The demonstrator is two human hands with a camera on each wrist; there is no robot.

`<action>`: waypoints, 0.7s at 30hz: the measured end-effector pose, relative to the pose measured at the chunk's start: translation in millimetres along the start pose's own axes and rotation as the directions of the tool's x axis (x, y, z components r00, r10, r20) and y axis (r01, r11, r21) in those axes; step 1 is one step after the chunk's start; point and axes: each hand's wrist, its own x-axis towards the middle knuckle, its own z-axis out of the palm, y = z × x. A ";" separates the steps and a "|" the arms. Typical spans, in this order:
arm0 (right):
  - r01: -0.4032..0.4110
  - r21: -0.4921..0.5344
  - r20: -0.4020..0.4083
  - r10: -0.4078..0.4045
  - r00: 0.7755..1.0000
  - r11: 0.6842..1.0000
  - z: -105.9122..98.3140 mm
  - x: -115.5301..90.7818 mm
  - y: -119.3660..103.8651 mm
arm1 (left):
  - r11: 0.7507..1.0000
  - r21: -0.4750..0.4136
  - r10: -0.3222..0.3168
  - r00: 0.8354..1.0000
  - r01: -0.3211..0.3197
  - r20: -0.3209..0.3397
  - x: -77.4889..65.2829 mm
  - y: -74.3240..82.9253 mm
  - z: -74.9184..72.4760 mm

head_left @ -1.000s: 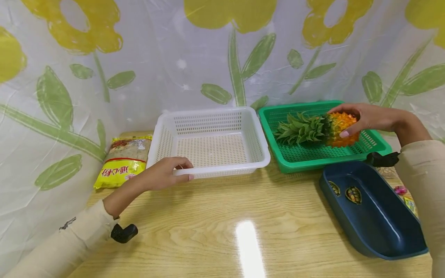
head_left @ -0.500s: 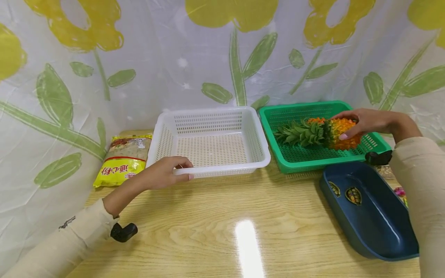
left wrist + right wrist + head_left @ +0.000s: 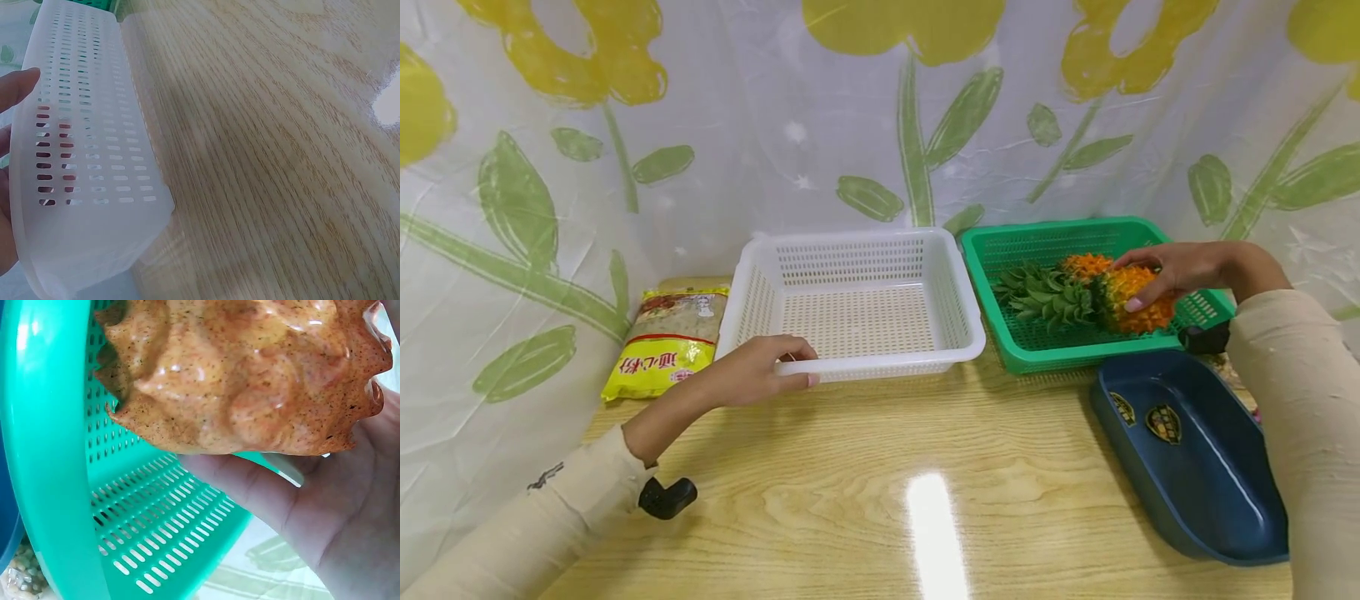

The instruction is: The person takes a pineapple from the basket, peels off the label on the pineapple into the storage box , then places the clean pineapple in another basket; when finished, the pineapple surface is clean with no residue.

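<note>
My right hand (image 3: pixel 1187 271) grips an orange, knobbly pineapple (image 3: pixel 1138 302) by its body, inside the green basket (image 3: pixel 1210 310). Its leafy crown points left. Behind it lies another orange pineapple (image 3: pixel 1086 265), partly hidden. Up close in the right wrist view, the held pineapple's bumpy end (image 3: pixel 250 381) sits above the basket floor, with my thumb (image 3: pixel 231 481) against its side. On the left, my left hand (image 3: pixel 767 371) holds the front rim of a white slotted basket (image 3: pixel 880 367), thumb outside and fingers over the inner side. Nothing lies in the white basket.
A yellow food packet (image 3: pixel 666 346) leans by the white basket's left side. In front of the green basket stands a dark blue tub (image 3: pixel 1195 475), partly under my right forearm. A flowered curtain (image 3: pixel 737 125) hangs behind the wooden table (image 3: pixel 820 500).
My right hand has come slightly toward me with the pineapple, whose crown now tilts differently. The pineapple behind has come into sight. The left hand stays on the white rim.
</note>
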 end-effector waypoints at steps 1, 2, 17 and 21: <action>-0.006 0.001 0.010 0.006 1.000 1.000 -0.6 0.7 -0.2 | 1.000 0.001 0.001 1.000 -0.001 -0.001 0.3 0.1 -0.1; -0.010 0.006 0.020 0.010 1.000 1.000 -1.1 1.4 -0.3 | 1.000 0.001 0.001 1.000 -0.001 -0.002 0.5 0.2 -0.1; -0.037 0.013 0.090 0.036 0.995 0.999 -1.6 8.2 -3.4 | 1.000 -0.001 0.009 1.000 -0.009 0.003 2.4 -1.2 0.5; -0.050 -0.012 0.100 0.051 0.994 0.999 0.4 11.0 -4.5 | 1.000 0.000 0.009 1.000 -0.009 0.008 2.3 -1.6 0.4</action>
